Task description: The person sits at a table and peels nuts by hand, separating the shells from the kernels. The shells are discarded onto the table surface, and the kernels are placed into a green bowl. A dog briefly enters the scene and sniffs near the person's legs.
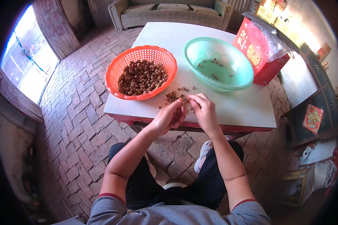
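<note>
Both my hands are close together over the near edge of the white table (242, 112). My left hand (170, 116) has its thumb and fingers closed around a small brown peanut or piece of shell (183, 101). The fingertips of my right hand (204, 109) pinch together at the same spot; what they hold is too small to tell. Broken peanut shells (171, 96) lie just beyond my fingers. An orange perforated plastic basket (169, 57) at the left holds many unshelled peanuts (142, 77). To the right, a green plastic basin (191, 66) contains a few scattered kernels (215, 76).
A red cardboard box (266, 69) with clear plastic on it stands right of the basin. Past the table is a sofa (169, 18). A dark cabinet (312, 112) stands at the right, near a wooden stool or frame (301, 185). The floor (79, 123) is brick.
</note>
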